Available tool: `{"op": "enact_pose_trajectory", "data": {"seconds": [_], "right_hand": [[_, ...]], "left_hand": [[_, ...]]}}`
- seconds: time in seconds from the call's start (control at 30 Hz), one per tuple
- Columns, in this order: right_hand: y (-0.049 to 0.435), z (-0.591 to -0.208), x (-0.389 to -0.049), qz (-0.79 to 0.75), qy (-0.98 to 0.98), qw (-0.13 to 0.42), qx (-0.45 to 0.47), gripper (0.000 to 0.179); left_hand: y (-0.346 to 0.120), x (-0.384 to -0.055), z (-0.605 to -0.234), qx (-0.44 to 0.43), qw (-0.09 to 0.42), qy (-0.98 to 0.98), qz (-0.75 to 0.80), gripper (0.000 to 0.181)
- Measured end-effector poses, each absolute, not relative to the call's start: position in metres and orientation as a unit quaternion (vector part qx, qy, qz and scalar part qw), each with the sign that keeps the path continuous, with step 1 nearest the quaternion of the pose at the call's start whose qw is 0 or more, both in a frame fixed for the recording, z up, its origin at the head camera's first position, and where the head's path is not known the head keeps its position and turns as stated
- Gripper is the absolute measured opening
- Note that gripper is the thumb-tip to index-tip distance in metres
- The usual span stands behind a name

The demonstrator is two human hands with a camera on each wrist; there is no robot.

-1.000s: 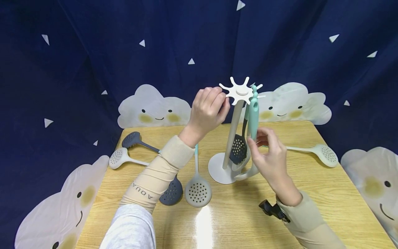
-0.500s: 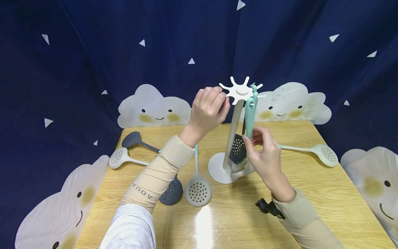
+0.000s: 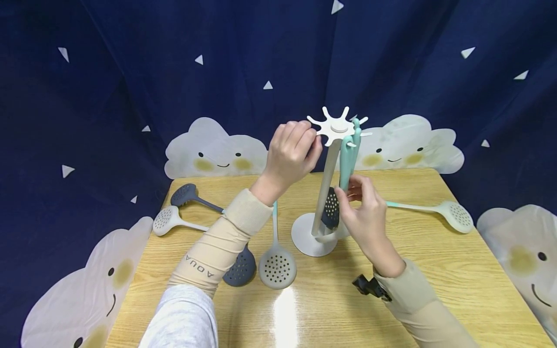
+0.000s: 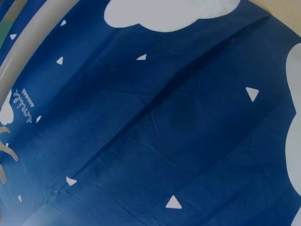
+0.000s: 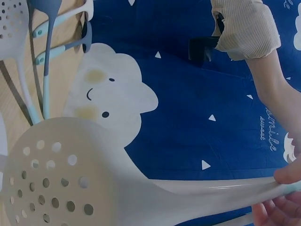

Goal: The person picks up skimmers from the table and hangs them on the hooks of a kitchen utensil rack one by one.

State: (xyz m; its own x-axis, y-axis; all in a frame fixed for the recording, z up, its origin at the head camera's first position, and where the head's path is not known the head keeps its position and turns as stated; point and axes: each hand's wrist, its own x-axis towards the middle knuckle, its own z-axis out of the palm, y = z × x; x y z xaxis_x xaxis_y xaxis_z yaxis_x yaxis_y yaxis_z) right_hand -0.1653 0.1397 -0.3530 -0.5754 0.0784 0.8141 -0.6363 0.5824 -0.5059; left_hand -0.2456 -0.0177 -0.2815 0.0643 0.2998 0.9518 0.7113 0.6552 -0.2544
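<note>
My left hand grips the star-shaped top of a white utensil stand at its left side. With the fingertips and thumb, my right hand pinches the mint handle of a light grey skimmer, whose perforated head fills the lower left of the right wrist view. The handle's upper end is at one white arm, whose tip shows there. Behind it, another mint handle hangs on the stand. A dark perforated skimmer hangs near the post. My left hand is outside the left wrist view.
On the wooden table lie a grey skimmer, a dark skimmer, and, farther left, a dark utensil and a white slotted one. Another white slotted utensil lies right. A blue curtain hangs behind.
My right hand has moved left with the skimmer, bringing its handle's end onto a stand arm and its lower part closer to the post. My left hand has stayed put.
</note>
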Motion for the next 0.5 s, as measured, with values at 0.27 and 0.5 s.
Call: {"op": "enact_pose_trajectory", "data": {"seconds": [0.27,0.5], "right_hand": [[0.1377,-0.3534,-0.168,0.42,-0.782,0.427,0.17,0.025],[0.1392,-0.3537,-0.1687,0.418,-0.791,0.411,0.172,0.027]], "left_hand": [[-0.0178,-0.246,-0.2821,-0.38,0.623,-0.664,-0.166,0.005],[-0.0176,-0.246,-0.283,-0.377,0.624,-0.664,-0.167,0.005]]}}
